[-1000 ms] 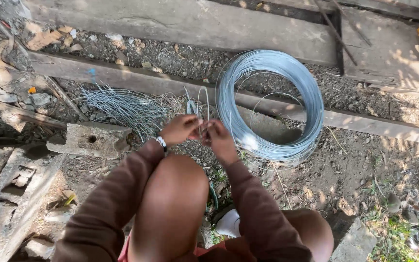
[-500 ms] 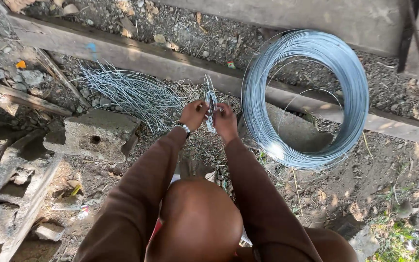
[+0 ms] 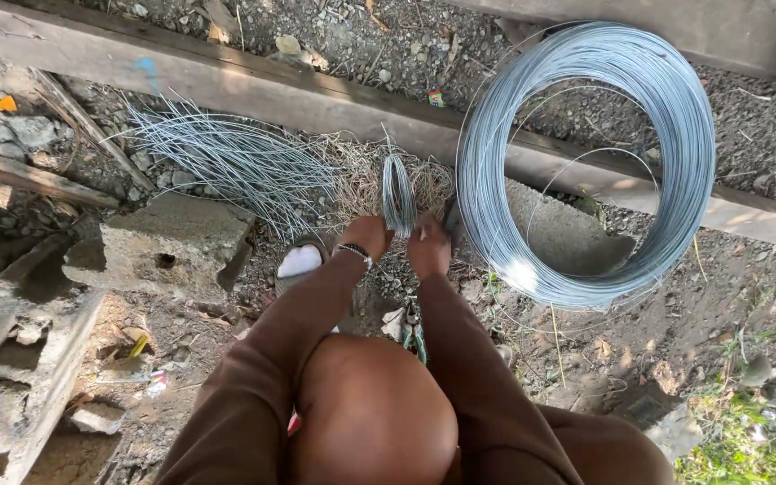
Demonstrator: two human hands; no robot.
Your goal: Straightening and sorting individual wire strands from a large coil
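On gravelly ground before a wooden beam [image 3: 226, 85]: left hand [image 3: 365, 235] and right hand [image 3: 427, 249], fingers closed on the lower end of a small looped bundle of wire [image 3: 398, 193], held upright between them. Large coil of grey wire [image 3: 586, 162], just right of the hands, leaning across the beam. Pile of cut wire lengths [image 3: 235, 162], left of the bundle, fanned over the gravel. Concrete block [image 3: 168, 247], lower left, beside a sandalled foot [image 3: 300, 262].
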